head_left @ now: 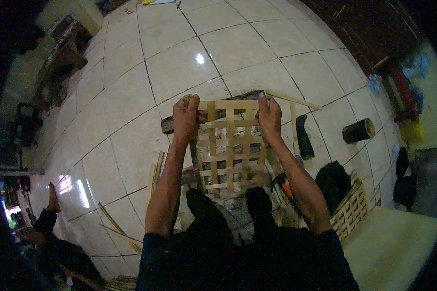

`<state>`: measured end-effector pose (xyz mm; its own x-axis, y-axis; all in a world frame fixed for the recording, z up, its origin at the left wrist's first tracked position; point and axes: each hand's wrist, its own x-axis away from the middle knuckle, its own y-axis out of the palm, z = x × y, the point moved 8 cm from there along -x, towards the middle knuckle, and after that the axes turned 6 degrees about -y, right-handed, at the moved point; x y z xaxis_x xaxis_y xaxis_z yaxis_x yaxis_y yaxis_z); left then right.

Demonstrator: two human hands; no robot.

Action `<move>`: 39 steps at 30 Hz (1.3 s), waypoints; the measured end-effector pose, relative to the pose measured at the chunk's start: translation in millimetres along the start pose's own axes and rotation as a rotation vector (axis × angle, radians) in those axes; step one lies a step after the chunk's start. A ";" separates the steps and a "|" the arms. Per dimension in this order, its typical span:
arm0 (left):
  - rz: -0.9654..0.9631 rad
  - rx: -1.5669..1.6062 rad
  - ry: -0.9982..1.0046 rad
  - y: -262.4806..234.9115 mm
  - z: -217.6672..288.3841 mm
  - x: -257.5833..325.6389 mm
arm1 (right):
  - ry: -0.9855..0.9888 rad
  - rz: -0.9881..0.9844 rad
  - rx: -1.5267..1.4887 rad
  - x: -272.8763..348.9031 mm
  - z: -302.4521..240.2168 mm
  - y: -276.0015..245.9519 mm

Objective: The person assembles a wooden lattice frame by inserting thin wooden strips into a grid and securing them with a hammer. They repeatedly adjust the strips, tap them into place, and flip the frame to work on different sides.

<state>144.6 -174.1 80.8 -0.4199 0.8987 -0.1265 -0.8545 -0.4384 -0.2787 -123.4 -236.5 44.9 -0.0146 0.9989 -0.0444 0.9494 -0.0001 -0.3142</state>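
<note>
The person wears a dark top (238, 274), its navy-looking sleeves (152, 247) ending near the elbows, and black-looking legwear (209, 213); forearms (165, 186), left hand (185, 116) and right hand (270, 115) are bare.

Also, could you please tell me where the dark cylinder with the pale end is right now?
In the head view, the dark cylinder lies on the tiled floor at the right, to the right of the dark curved piece and the right hand.

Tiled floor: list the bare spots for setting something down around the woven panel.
Bare: tile well beyond the woven panel, and between another person's foot and the pale strips on the left. Crowded: around the red-handled tool beside the right forearm.
</note>
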 end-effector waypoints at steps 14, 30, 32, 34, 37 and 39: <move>-0.169 0.306 -0.441 18.8 -78.8 18.2 | 0.124 -0.271 -0.172 78.0 113.0 1.8; -0.458 0.336 -0.456 16.6 -48.1 79.2 | -0.126 -0.079 -0.037 16.9 126.4 -42.8; -0.401 0.318 -0.416 -1.9 -62.5 80.8 | -0.108 -0.023 0.031 27.2 95.6 -33.8; -0.302 0.296 -0.424 -16.0 -80.3 83.0 | -0.225 0.145 0.094 61.6 38.6 -38.1; -0.212 0.307 -0.416 -21.0 -86.0 79.8 | -0.588 -0.184 0.613 134.7 15.7 -16.4; -0.187 0.321 -0.424 -25.8 -97.2 82.6 | -0.621 -0.336 0.739 167.7 12.3 5.0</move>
<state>161.7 -87.7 -15.0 -0.2822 0.9080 0.3097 -0.9485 -0.3125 0.0520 -124.9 -69.5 24.2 -0.6044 0.7517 -0.2639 0.4378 0.0367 -0.8983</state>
